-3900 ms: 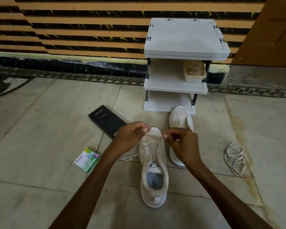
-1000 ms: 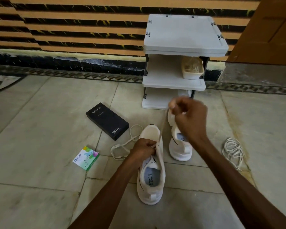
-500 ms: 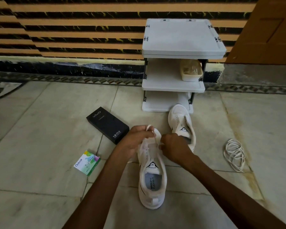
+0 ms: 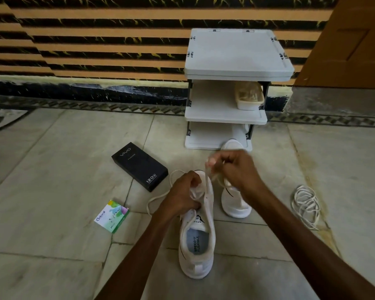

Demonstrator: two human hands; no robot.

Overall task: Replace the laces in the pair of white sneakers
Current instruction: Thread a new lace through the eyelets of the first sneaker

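The left hand (image 4: pixel 183 192) grips the near sneaker (image 4: pixel 198 239) at its tongue. The right hand (image 4: pixel 236 169), raised, pinches its lace (image 4: pixel 208 177).

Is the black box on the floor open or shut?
Shut. The flat black cardboard box lies with its lid fully on, printed top facing up, no gap showing.

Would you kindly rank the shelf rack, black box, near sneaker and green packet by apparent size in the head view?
1. shelf rack
2. near sneaker, though nearness to the camera flatters it
3. black box
4. green packet
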